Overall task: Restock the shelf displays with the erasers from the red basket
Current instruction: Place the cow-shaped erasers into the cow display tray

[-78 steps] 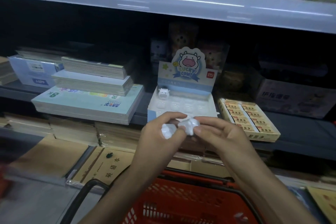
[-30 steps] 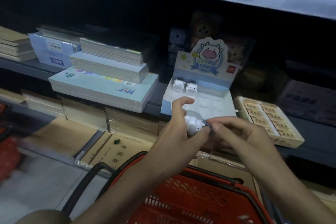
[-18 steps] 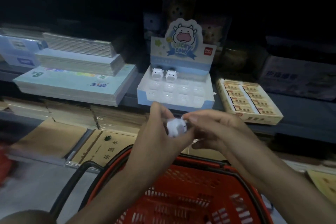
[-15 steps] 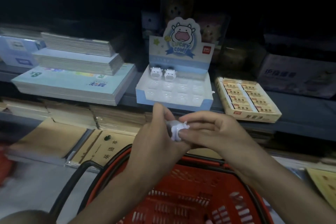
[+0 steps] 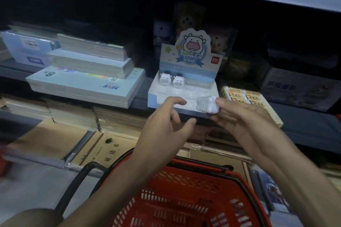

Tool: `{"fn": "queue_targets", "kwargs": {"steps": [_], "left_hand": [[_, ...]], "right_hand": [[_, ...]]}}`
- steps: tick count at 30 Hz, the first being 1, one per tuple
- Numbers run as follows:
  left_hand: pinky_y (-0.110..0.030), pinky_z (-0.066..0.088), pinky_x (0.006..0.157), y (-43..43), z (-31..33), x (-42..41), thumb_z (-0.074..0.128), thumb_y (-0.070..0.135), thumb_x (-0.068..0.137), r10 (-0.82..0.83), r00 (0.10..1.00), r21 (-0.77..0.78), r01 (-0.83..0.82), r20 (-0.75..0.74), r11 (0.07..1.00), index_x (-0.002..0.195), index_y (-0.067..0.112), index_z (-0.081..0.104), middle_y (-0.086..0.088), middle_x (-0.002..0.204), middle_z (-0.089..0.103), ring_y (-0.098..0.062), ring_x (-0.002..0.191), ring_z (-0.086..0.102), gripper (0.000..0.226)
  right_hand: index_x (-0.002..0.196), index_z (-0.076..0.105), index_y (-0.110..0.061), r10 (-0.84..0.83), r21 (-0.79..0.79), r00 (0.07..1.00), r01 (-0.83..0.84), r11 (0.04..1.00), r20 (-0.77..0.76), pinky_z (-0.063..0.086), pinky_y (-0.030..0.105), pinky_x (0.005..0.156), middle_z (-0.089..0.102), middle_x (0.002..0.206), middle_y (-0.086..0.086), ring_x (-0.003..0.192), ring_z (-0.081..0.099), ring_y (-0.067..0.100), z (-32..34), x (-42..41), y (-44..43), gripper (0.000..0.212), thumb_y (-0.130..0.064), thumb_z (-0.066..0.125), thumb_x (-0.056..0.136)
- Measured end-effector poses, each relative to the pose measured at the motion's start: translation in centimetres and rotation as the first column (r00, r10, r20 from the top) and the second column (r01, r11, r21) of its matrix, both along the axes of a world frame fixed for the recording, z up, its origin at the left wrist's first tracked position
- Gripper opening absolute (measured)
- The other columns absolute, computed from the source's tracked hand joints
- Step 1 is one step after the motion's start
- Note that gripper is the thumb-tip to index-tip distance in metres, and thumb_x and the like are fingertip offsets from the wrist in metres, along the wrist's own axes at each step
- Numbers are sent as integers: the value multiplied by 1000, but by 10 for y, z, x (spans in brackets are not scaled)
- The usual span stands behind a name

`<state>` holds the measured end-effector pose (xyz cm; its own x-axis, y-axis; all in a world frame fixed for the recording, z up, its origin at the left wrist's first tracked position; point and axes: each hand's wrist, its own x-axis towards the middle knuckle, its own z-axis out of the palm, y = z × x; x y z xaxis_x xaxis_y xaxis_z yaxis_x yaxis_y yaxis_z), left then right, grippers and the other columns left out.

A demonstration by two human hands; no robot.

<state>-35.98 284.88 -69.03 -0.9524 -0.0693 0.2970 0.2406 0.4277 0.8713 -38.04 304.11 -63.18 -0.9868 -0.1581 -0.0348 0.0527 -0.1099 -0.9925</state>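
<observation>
A white cow-shaped eraser [image 5: 208,104] is pinched in the fingertips of my right hand [image 5: 241,121], just over the front right corner of the blue-and-white "Lucky Cow" display box [image 5: 184,96]. Two cow erasers [image 5: 172,80] stand in the back row of its moulded tray. My left hand [image 5: 166,129] hovers beside the eraser with fingers spread and nothing in it. The red basket [image 5: 186,190] sits below my arms, with its black handle at the left.
Stacks of notebooks [image 5: 88,77] lie on the shelf left of the display. A yellow box of eraser packs [image 5: 247,101] sits to its right, and a dark carton [image 5: 302,88] farther right. Brown-covered exercise books [image 5: 103,147] fill the lower shelf.
Both hands held the eraser together above the basket before. Now my left hand has let go and opened, and my right hand has carried the eraser up to the display's front right corner.
</observation>
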Motion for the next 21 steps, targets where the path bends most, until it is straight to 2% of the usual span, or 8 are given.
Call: {"fn": "queue_targets", "kwargs": {"steps": [3, 5, 7, 10, 13, 15, 17, 21], "left_hand": [[-26, 47, 65, -6, -1, -6, 64, 43, 98, 91, 989, -297, -122, -116, 947, 139, 42, 50, 15, 105, 49, -6, 67, 51, 43], [-17, 34, 53, -7, -3, -8, 63, 39, 98, 108, 968, -426, -198, -226, 883, 138, 34, 55, 12, 114, 48, -5, 57, 44, 41], [-18, 24, 51, -9, -5, -11, 62, 37, 98, 106, 959, -477, -226, -264, 850, 135, 31, 59, 8, 121, 50, -4, 50, 35, 37], [-27, 32, 56, -12, -6, -13, 56, 37, 102, 92, 969, -535, -205, -229, 820, 141, 32, 57, 7, 136, 48, -9, 57, 40, 40], [-29, 36, 62, -12, -1, -13, 47, 39, 105, 102, 986, -589, -161, -131, 792, 150, 35, 45, 7, 153, 39, -15, 69, 50, 45], [-31, 38, 66, -12, 1, -13, 44, 39, 106, 110, 991, -622, -132, -74, 772, 152, 35, 41, 6, 158, 35, -21, 79, 62, 46], [-32, 40, 67, -12, 2, -14, 45, 36, 106, 103, 994, -655, -104, -39, 749, 150, 34, 42, 5, 161, 31, -25, 88, 69, 45], [-33, 42, 65, -13, 4, -15, 47, 30, 104, 78, 997, -682, -66, -13, 729, 145, 31, 47, 3, 159, 32, -28, 86, 70, 41]], "right_hand": [[106, 78, -6, -64, 73, 995, 70, 995, -75, 59, 27, 93, 79, 107, 11, 104, 76, 21, 13, -15, -8, 20, -18, 75, 90], [102, 79, -13, -130, 249, 972, 177, 952, -196, 61, 30, 89, 80, 97, 7, 93, 78, 19, 18, -33, -18, 19, -21, 82, 86], [100, 78, -19, -116, 473, 931, 280, 836, -347, 63, 38, 86, 80, 89, 2, 85, 78, 17, 19, -56, -28, 20, -26, 85, 82], [108, 78, -18, 3, 700, 880, 376, 608, -475, 60, 38, 89, 76, 97, -4, 91, 73, 13, 21, -85, -40, 31, -32, 85, 81], [114, 77, -16, 102, 784, 842, 440, 438, -529, 57, 32, 85, 74, 101, 0, 94, 68, 14, 21, -110, -45, 37, -32, 85, 83], [112, 78, -16, 130, 817, 848, 438, 375, -514, 55, 29, 82, 73, 100, 0, 93, 67, 15, 16, -125, -47, 37, -31, 88, 80], [110, 79, -17, 128, 836, 861, 428, 344, -493, 55, 30, 81, 74, 98, -1, 93, 68, 16, 8, -137, -49, 39, -30, 91, 75], [108, 80, -14, 75, 835, 870, 438, 333, -487, 48, 24, 77, 74, 98, 0, 91, 67, 15, -2, -152, -54, 42, -28, 93, 71]]}}
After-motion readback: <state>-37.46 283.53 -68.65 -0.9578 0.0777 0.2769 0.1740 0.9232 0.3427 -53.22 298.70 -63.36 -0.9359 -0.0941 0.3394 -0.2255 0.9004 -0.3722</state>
